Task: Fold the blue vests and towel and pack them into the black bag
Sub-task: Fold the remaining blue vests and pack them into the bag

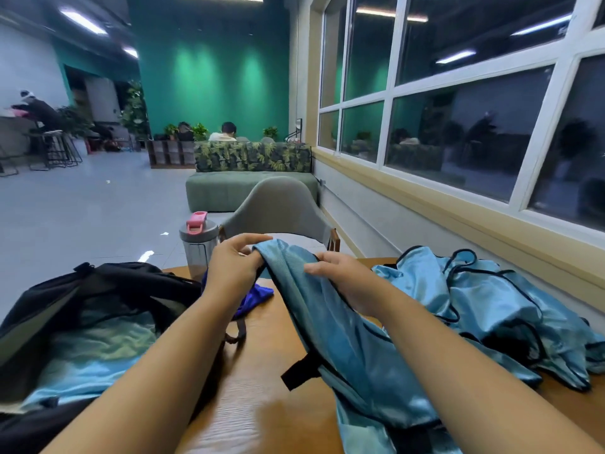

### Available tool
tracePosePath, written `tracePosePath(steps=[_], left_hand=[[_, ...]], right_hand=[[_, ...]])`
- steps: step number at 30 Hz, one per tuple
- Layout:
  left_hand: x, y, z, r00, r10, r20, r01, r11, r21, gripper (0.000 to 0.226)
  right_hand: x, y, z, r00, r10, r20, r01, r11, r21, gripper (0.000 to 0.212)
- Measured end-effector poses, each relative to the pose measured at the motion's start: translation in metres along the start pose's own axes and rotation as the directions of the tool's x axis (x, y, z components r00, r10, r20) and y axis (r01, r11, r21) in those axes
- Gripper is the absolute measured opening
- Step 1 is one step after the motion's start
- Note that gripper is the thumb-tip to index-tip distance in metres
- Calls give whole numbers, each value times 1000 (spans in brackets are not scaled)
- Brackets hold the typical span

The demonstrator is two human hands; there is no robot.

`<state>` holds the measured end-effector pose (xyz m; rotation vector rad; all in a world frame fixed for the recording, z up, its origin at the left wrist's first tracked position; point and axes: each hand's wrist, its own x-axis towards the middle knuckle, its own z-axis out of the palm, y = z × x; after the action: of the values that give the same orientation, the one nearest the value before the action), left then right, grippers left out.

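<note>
A light blue vest (347, 342) with black trim hangs over the wooden table (262, 404), lifted at its far end. My left hand (234, 263) pinches that raised end between thumb and fingers. My right hand (340, 280) grips the vest's upper edge just to the right. A pile of more blue vests (484, 309) lies rumpled at the right. The black bag (82, 306) stands open at the left, with light blue cloth (95, 355) inside it. A darker blue cloth (257, 294) lies on the table under my left wrist, partly hidden.
A grey water bottle (196, 244) with a pink lid stands at the table's far edge. A grey chair (278, 208) faces the table behind it. A window wall runs along the right. A green sofa and seated people are far off.
</note>
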<state>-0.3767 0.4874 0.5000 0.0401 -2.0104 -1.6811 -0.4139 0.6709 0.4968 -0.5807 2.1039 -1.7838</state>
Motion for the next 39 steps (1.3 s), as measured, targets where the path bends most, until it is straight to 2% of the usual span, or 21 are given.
tracePosePath(steps=[2,4,7,11,13,16,17,19,21,24,25,26,29,32,36,39], left_hand=[[-2,1,-2,998,-1,58,7,995,-98,19],[-1,-1,-4,997,-13,81,22,994,-111,23],[-4,-8,-2,995,-66,75,78,983,-165,31],[-11,-17,8,964,-221,150,259,911,-322,27],[-16,-24,14,951,-227,208,277,927,-255,31],[-22,-29,21,939,-88,333,95,995,-6,22],[-22,-29,22,941,-56,334,44,998,43,16],[-18,-29,20,963,-52,265,42,998,42,17],[-12,-26,15,961,-93,260,124,987,-105,31],[-9,-16,14,894,-70,444,245,904,-351,39],[-9,-10,15,893,-66,446,255,890,-379,37],[-7,-7,16,910,-79,406,250,888,-387,33],[2,-8,19,982,-140,125,174,924,-339,19],[11,-12,13,988,-144,-59,118,942,-314,19],[16,-15,0,976,-161,-143,110,943,-313,16],[14,-20,-1,982,-158,-104,118,942,-315,13]], right_hand=[[7,-5,12,998,-4,57,-2,995,99,52],[14,-9,23,999,-12,52,5,991,131,38],[22,-17,30,996,-60,-62,68,989,130,15],[31,-25,28,975,-73,-210,111,979,174,15],[32,-28,24,972,-74,-225,118,975,190,16],[32,-33,16,975,-126,-183,158,973,171,19],[31,-34,13,977,-144,-156,169,972,165,22],[29,-35,8,981,-163,-106,179,969,169,28],[25,-33,3,984,-162,-69,172,972,163,31],[19,-27,0,990,-143,8,141,983,114,27],[18,-25,0,990,-135,42,131,987,93,25],[17,-22,0,989,-127,73,121,989,79,25],[12,-12,-2,988,-123,98,130,990,-61,37],[0,1,-3,994,-36,103,66,948,-312,26],[-13,27,-4,988,115,105,-27,791,-611,11],[-12,41,-4,996,76,37,-33,751,-659,12]])
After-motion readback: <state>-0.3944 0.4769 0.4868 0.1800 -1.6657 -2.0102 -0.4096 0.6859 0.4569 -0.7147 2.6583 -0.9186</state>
